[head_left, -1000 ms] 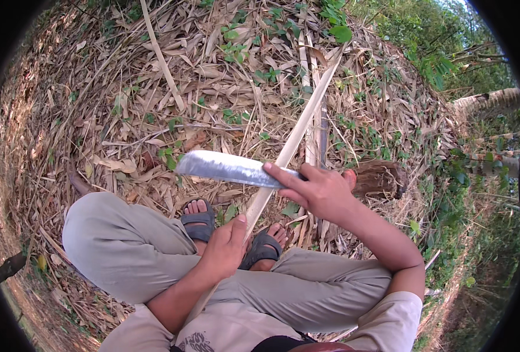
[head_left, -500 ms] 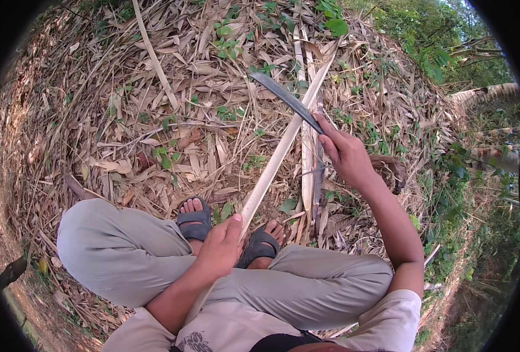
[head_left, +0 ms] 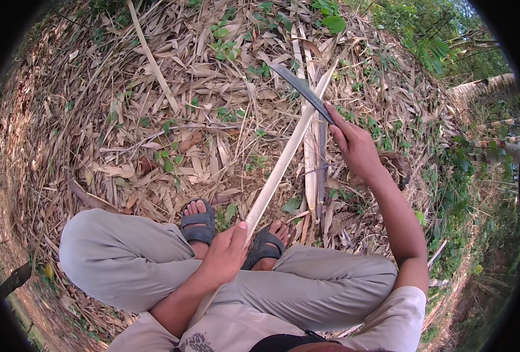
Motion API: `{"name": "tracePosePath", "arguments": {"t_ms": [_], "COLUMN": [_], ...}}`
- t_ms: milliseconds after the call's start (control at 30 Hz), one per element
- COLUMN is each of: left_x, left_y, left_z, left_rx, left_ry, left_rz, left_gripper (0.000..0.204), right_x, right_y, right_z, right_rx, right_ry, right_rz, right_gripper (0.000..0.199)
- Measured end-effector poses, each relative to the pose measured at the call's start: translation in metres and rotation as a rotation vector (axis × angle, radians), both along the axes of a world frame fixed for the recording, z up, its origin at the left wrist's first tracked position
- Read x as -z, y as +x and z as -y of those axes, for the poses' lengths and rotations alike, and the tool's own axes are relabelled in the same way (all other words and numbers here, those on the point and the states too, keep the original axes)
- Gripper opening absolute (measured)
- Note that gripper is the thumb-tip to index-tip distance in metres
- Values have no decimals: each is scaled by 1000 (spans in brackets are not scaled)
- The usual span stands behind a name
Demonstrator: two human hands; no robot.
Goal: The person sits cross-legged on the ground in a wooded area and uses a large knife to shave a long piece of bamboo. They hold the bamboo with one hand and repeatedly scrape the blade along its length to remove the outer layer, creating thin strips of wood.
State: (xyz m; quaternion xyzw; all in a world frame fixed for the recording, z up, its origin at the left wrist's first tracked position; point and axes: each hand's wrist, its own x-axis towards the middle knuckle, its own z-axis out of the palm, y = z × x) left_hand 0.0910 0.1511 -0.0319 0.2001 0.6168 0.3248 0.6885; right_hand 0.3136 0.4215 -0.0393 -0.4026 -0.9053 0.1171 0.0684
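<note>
I sit cross-legged on leaf-strewn ground. My left hand (head_left: 228, 255) grips the near end of a long pale bamboo strip (head_left: 286, 158) that slants up and to the right, away from me. My right hand (head_left: 354, 146) is stretched forward and holds the handle of a long dark-bladed knife (head_left: 298, 88). The blade points up-left and lies across the far part of the strip. My sandalled feet (head_left: 198, 226) rest just below the strip's near end.
Dry bamboo leaves and husks cover the ground (head_left: 125, 129). More split bamboo strips (head_left: 313, 170) lie beside the held one. A thin stick (head_left: 151, 58) lies at the upper left. Green weeds and shrubs (head_left: 448, 58) grow along the right.
My right hand has carried the knife from close over my knees, out and up along the strip, to its far part. My left hand has kept its hold on the strip.
</note>
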Motion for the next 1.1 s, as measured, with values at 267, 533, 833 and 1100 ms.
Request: {"name": "tracePosePath", "arguments": {"t_ms": [267, 533, 833, 1100], "left_x": [-5, -18, -7, 5], "left_y": [1, 4, -3, 15], "left_z": [2, -2, 3, 11], "left_rx": [70, 131, 58, 86], "left_ry": [-66, -77, -116, -24], "left_rz": [-2, -63, -27, 33], "left_gripper": [47, 47, 49, 49], "right_x": [0, 13, 11, 56], "right_y": [22, 43, 1, 108], "right_z": [-54, -74, 14, -86], "right_rx": [252, 287, -109, 436], "right_ry": [-37, 16, -4, -2], "right_rz": [-2, -8, 80, -199], "right_gripper": [43, 44, 47, 43]}}
